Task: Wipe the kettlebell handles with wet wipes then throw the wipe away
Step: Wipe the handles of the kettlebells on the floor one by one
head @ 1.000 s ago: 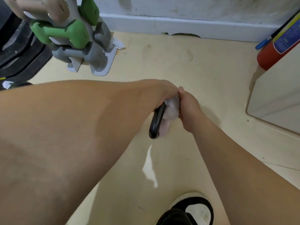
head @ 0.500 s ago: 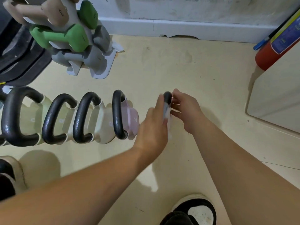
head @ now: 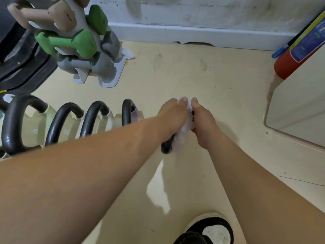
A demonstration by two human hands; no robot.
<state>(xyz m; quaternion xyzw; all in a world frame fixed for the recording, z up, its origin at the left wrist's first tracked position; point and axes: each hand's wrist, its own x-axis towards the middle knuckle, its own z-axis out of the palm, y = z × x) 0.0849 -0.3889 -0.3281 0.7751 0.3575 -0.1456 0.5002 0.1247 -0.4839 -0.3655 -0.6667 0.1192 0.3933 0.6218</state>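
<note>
Several kettlebells stand in a row on the floor at the left, their black handles (head: 59, 120) upright. The rightmost kettlebell is between my hands; only the lower end of its black handle (head: 166, 147) and a bit of pale pink body (head: 177, 145) show. My left hand (head: 173, 117) is wrapped over that handle with the white wet wipe (head: 187, 123) under its fingers. My right hand (head: 204, 124) is closed against the other side, touching the wipe and the kettlebell. The top of the handle is hidden by my hands.
A rack of green, beige and grey dumbbells (head: 79, 50) stands at the back left beside black mats (head: 19, 67). A red fire extinguisher (head: 288, 64) and a pale cabinet (head: 299, 110) are at the right. My black-and-white shoe (head: 211, 229) is at the bottom.
My left hand has closed over the top of the handle with the wipe, and my right hand has closed in against it. My left forearm now covers the lower parts of the other kettlebells.
</note>
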